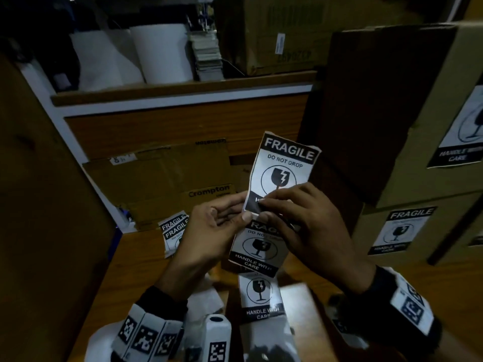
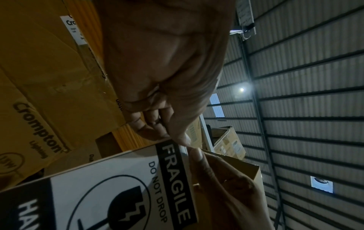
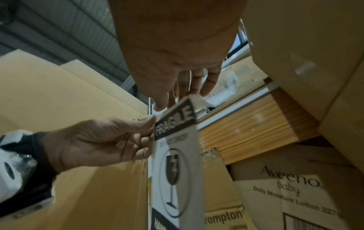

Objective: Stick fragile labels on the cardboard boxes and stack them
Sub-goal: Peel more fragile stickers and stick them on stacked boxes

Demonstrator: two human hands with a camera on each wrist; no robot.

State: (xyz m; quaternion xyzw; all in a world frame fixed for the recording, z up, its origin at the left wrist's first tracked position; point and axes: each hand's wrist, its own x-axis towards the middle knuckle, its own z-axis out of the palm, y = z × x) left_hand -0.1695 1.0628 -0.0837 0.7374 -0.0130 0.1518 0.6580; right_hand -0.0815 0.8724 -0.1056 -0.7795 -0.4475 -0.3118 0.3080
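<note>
Paper "FRAGILE" label (image 1: 283, 169) ("DO NOT DROP") between both hands' grip

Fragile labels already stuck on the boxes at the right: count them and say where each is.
2. One label is on the upper box, one label on the box below. A dark scrap at the frame's right edge may be another.

We read "FRAGILE / DO NOT DROP" on label (image 1: 283, 168) held in both grips. Below grips, desk label (image 1: 254, 250) adds "HANDLE WITH CARE". Beyond left grip, flattened carton (image 1: 167, 178): "Crompton". Right of grips, stacked box label (image 1: 401, 229): "FRAGILE". Right wrist view, box (image 3: 291, 191) below grip: "Aveeno baby, Daily Moisture Lotion".
</note>
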